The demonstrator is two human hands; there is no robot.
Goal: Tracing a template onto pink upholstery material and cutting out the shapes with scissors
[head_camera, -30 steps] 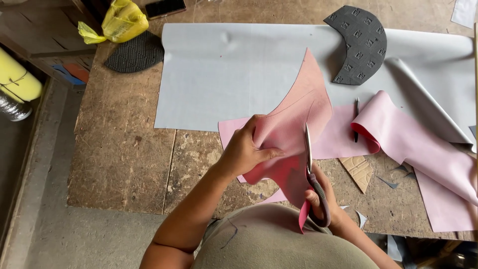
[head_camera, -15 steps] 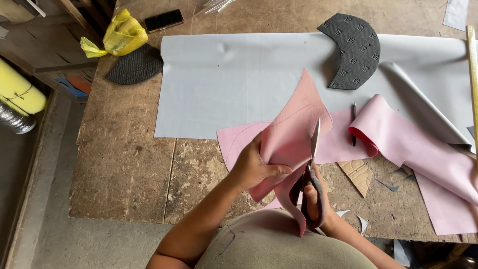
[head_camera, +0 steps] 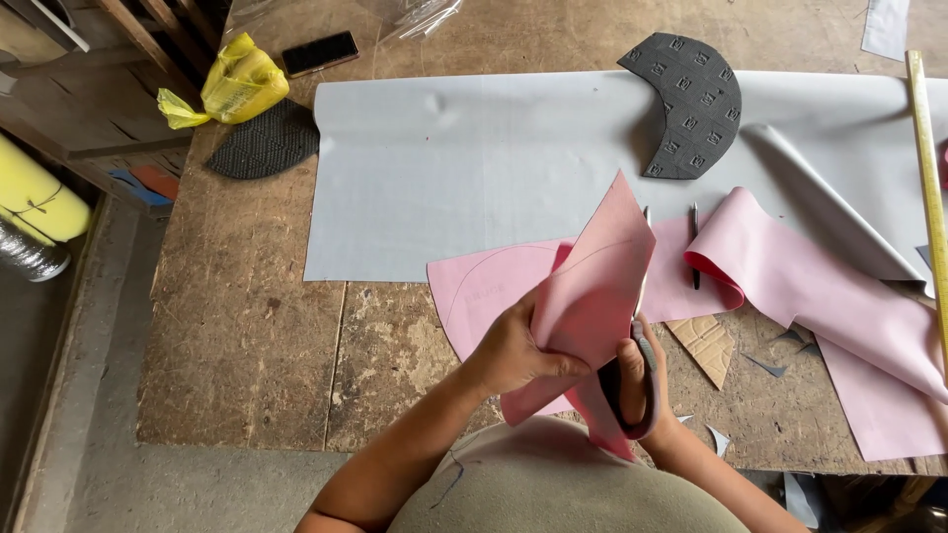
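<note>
Worn wooden desk (head_camera: pixel 247 326) fills my view; at lower center, my left hand (head_camera: pixel 513 350) clamps a pink sheet (head_camera: pixel 592 286), my right hand (head_camera: pixel 637 380) grips scissors (head_camera: pixel 632 395) cutting it.

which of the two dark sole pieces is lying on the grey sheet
The crescent-shaped dark sole piece at the far right lies on the grey sheet. The other sole piece sits mostly off the sheet's left edge, beside the yellow bag.

Scissors (head_camera: pixel 632 380) now deeper into the pink sheet (head_camera: pixel 592 296), blades mostly hidden behind it. Sheet turned more upright than a second ago, left hand (head_camera: pixel 513 350) gripping lower on its edge.
</note>
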